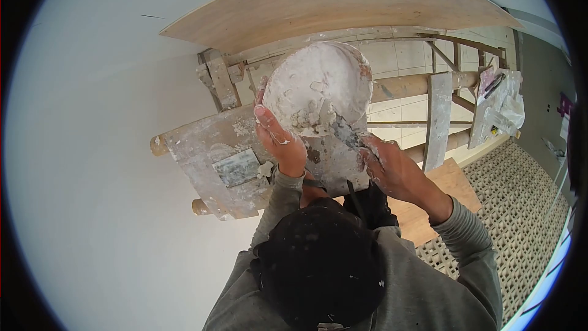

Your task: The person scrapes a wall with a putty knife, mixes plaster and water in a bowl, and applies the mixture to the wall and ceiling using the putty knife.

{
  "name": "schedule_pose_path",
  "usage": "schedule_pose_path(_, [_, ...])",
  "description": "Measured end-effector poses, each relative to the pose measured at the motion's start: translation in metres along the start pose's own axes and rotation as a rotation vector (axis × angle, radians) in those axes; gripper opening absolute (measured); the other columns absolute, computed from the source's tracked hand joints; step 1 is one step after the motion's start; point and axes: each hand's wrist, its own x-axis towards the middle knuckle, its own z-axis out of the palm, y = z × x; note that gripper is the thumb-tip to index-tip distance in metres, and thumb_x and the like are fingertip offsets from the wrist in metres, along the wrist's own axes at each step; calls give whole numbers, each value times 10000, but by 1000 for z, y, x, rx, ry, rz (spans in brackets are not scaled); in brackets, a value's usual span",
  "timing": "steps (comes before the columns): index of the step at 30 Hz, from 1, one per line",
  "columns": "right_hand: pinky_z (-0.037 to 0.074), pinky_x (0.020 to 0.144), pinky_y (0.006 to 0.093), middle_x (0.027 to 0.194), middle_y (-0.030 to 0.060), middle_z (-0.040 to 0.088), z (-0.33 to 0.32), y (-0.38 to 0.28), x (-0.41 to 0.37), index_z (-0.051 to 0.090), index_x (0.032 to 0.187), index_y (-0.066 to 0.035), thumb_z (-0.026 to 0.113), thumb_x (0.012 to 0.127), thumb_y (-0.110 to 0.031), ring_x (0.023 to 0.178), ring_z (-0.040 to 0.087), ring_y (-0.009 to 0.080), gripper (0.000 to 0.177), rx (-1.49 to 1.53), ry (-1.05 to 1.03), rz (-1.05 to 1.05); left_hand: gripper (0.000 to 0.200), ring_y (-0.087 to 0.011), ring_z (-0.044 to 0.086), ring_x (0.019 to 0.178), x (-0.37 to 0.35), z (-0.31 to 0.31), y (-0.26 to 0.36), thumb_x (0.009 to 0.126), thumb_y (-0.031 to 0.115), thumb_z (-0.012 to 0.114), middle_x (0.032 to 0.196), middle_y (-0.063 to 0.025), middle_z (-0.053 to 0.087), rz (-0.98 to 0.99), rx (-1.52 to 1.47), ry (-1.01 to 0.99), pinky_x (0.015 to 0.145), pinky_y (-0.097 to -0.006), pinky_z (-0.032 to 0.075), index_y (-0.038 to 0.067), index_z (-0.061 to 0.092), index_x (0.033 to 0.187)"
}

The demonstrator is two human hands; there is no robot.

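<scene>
A round tub [366, 76], coated with white residue, is tilted so that its inside shows. White plaster-like paste [303, 113] lies in it, lumpy near the lower side. My left hand [283, 144], smeared with white, grips the tub at its lower left side, with fingers reaching up along the wall. My right hand [395, 165] is closed around the handle of a putty knife [346, 131]. The knife's blade points up and left into the paste at the tub's lower edge; its tip is partly hidden by paste.
Below the tub is a stained board [202, 178] across scaffold poles, carrying a flat rectangular plate [237, 168]. A narrow plank [438, 119] crosses the poles at right, near another board with tools and plastic [507, 107]. A curved wooden panel [343, 0] spans the top.
</scene>
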Motion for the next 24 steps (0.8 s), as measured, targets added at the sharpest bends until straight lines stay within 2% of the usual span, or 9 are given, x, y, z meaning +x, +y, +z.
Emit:
schedule_pose_path(2, [445,701,502,973,258,567,3,-1,0,431,1226,24,561,885,-137,742,538,461,400,4,36,-65,637,-254,512,1151,-2,3,-2,992,464,244,1285,-187,486,-23,-35,0,971,-360,419,-66,398,1310])
schedule_pose_path(3, [464,684,464,974,222,576,3,-1,2,429,1229,13,555,898,-144,718,552,406,387,19,57,-131,637,-254,512,1151,-3,4,-5,992,464,244,1285,-187,486,-21,-40,0,971,-360,419,-66,398,1310])
schedule_pose_path(5, [483,668,425,975,186,585,4,-4,8,428,1231,3,550,912,-151,694,567,352,375,39,75,-202,646,-255,497,1165,-4,6,-6,992,468,236,1295,-188,473,209,227,-15,984,-356,405,-65,383,1325])
schedule_pose_path(7, [487,568,314,878,100,575,3,-10,15,456,1182,-19,509,952,-173,626,543,200,281,952,-260,484,649,-254,485,1177,-6,11,2,992,470,234,1303,-187,464,97,42,13,994,-353,394,-65,380,1329])
schedule_pose_path(8, [487,568,314,878,100,575,5,-11,14,456,1182,-19,509,952,-173,626,543,200,281,953,-261,481,652,-252,473,1188,-5,13,7,993,472,232,1311,-187,454,-15,-146,39,1004,-350,383,-65,377,1333])
schedule_pose_path(10, [440,483,237,770,52,534,12,-10,12,488,1090,-34,441,987,-187,577,487,104,190,1251,-264,526,654,-252,461,1200,-6,12,10,993,473,227,1320,-187,444,2,-90,10,1014,-351,372,-65,369,1338])
schedule_pose_path(13, [416,448,231,699,44,515,18,-11,10,501,1021,-33,427,992,-203,549,481,96,187,1331,-243,503,653,-254,447,1213,-6,9,10,995,470,219,1329,-187,433,3,-57,-21,1028,-356,357,-64,365,1342])
schedule_pose_path(17, [412,426,243,686,73,527,34,0,1,461,1063,-37,469,972,-177,514,488,121,168,1460,-233,458,640,-257,439,1220,-7,10,5,1000,454,199,1331,-189,431,-60,-191,-8,1038,-363,345,-63,372,1335])
schedule_pose_path(24, [394,420,232,669,64,519,44,2,-6,486,1009,-33,446,982,-191,499,468,107,165,1541,-221,494,617,-262,430,1231,-11,5,-4,1008,425,187,1338,-188,430,-17,-111,-22,1041,-370,343,-67,397,1314])
